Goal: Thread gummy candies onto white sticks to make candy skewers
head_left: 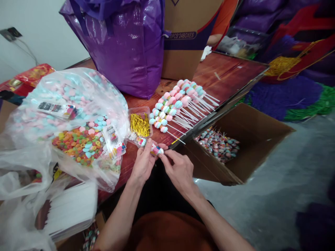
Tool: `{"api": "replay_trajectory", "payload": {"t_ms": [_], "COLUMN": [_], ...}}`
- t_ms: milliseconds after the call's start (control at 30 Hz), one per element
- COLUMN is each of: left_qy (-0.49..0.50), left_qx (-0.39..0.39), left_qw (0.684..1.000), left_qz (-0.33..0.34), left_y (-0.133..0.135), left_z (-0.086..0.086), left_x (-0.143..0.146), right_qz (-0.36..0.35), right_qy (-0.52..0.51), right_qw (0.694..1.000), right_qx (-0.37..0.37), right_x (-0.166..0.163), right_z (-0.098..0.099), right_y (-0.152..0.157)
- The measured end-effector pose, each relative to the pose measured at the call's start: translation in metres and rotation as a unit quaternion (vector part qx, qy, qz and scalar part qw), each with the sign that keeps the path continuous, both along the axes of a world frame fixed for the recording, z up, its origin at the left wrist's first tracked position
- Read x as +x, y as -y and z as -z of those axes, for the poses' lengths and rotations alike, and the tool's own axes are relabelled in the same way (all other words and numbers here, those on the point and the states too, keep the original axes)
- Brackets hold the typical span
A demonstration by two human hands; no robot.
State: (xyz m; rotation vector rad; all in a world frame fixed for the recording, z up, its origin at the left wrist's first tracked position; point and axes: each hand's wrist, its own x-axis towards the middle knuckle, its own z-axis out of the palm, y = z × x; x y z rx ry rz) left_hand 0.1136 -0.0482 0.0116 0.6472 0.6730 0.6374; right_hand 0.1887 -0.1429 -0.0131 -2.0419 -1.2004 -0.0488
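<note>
Both my hands meet at the table's front edge around a candy skewer (pixel 157 150) in a small clear printed bag. My left hand (pixel 143 162) is closed round the bagged candies. The fingers of my right hand (pixel 180 167) pinch its lower end, where the stick is mostly hidden. Just beyond my left fingers stands a clear plastic tray (pixel 148 113) of gold twist ties (pixel 140 124). Rows of pastel candy skewers (pixel 174 101) lie to its right, their white sticks pointing toward the table edge. Printed bags (pixel 113 137) rest left of my left hand, on the candy.
A big clear bag of loose candies (pixel 78 94) covers the table's left side. Behind stand a purple bag (pixel 125 45) and a cardboard carton (pixel 180 62). Below the right edge, an open box (pixel 251 139) holds many bagged skewers. White sticks (pixel 70 209) are stacked lower left.
</note>
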Motion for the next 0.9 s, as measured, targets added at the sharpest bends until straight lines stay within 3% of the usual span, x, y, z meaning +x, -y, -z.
{"api": "replay_trajectory", "payload": {"t_ms": [133, 233, 433, 633, 800, 900], "left_qy": [-0.001, 0.008, 0.02, -0.015, -0.064, -0.072], "left_qx": [0.012, 0.008, -0.003, 0.034, 0.085, 0.097], "left_qw": [1.0, 0.999, 0.998, 0.998, 0.994, 0.992], "left_qz": [-0.027, -0.047, -0.064, -0.043, 0.02, 0.03], "left_y": [0.006, 0.006, -0.004, -0.001, 0.012, 0.014], "left_z": [0.005, 0.008, 0.003, -0.001, 0.002, 0.001], "left_x": [0.003, 0.003, -0.003, -0.002, -0.002, -0.006], "right_qz": [0.036, 0.018, -0.084, -0.152, -0.112, -0.106], "right_qy": [0.115, 0.12, -0.084, -0.216, -0.301, -0.361], "right_qw": [0.993, 0.993, 0.993, 0.964, 0.945, 0.924], "right_qx": [-0.007, -0.005, 0.008, -0.035, 0.05, 0.064], "right_x": [-0.009, -0.014, -0.004, -0.004, -0.019, -0.02], "right_z": [0.002, 0.003, 0.002, 0.001, -0.007, -0.007], "right_y": [-0.007, -0.01, 0.008, 0.019, -0.002, -0.008]}}
